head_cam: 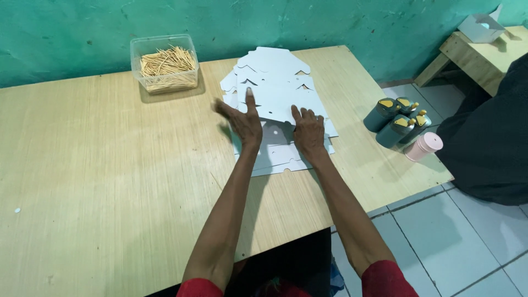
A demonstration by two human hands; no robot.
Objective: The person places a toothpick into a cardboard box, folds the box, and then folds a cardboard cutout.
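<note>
A pile of flat white die-cut cardboard sheets (278,88) lies spread on the wooden table (110,181), right of centre. My left hand (242,118) hovers or rests at the pile's left edge, fingers apart, thumb pointing up. My right hand (308,129) lies flat on top of the sheets, palm down, fingers pointing away from me. Neither hand holds a sheet clear of the pile.
A clear plastic tub of thin wooden sticks (165,63) stands at the table's back. Several dark bottles with yellow caps (397,121) and a pink container (423,146) sit at the right edge. A low wooden stool (484,55) holds a folded white box (481,27). Dark cloth (489,148) lies to the right.
</note>
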